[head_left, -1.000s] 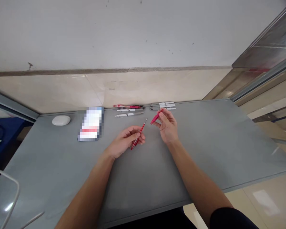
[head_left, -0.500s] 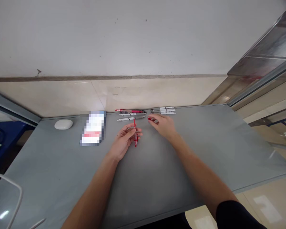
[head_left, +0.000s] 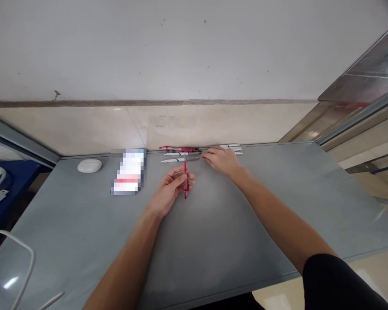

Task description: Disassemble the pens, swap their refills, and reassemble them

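My left hand (head_left: 172,189) holds a red pen (head_left: 185,183) upright in the view between thumb and fingers, above the grey table (head_left: 220,232). My right hand (head_left: 222,160) is closed at the back of the table, with a small red piece partly showing at its fingertips. Just left of those fingertips lie a white pen (head_left: 176,160) and, behind it, another white pen and a red pen (head_left: 177,149). Several white pens (head_left: 234,148) lie behind my right hand, which partly covers them.
A phone with a blurred screen (head_left: 128,172) lies left of my left hand, and a white rounded case (head_left: 89,165) is farther left. A white cable (head_left: 30,262) curves over the near left corner. The wall (head_left: 213,125) borders the table's back edge.
My right hand has moved slightly back, over the tips of the white pens, and the red piece shows less. My left hand keeps its hold on the red pen. The view has shifted a little.
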A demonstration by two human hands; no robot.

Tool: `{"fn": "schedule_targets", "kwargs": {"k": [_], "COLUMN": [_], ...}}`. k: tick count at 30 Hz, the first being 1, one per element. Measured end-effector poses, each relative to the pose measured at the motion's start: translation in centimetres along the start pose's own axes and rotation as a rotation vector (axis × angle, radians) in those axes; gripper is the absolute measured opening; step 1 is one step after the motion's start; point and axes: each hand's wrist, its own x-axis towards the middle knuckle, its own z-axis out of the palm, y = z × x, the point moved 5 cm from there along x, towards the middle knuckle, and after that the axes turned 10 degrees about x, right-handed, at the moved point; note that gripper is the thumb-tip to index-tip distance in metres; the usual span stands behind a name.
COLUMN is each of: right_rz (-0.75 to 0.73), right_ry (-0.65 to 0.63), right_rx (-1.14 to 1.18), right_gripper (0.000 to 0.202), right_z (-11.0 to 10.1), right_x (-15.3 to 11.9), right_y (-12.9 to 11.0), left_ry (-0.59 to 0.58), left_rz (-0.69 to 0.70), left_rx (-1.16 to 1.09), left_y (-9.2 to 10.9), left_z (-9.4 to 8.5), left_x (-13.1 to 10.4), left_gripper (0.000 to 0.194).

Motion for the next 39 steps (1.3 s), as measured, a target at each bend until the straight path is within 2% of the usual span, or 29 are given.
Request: {"fn": "schedule_targets", "kwargs": {"k": [19, 26, 39], "right_rz": [0.007, 0.043, 0.08], "right_ry": [0.017, 0.062, -0.047], "right_rx": [-0.016, 0.013, -0.032], "right_gripper": [0.04, 0.037, 0.041], "right_z": [-0.6, -1.4, -0.5], "right_x": [-0.9, -1.8, -2.0], "right_y": [1.0, 0.8, 1.8], "left_ry": [-0.01, -0.011, -0.017], "left_rz": [-0.005, 0.006, 0.007], "left_rx": [0.01, 0.006, 0.025], "left_y": [0.1, 0.1, 0.1], "left_z": [0.1, 0.2, 0.2], "left_x": [0.1, 0.0, 0.0], "left_gripper": [0.028, 0.028, 0.029]}}
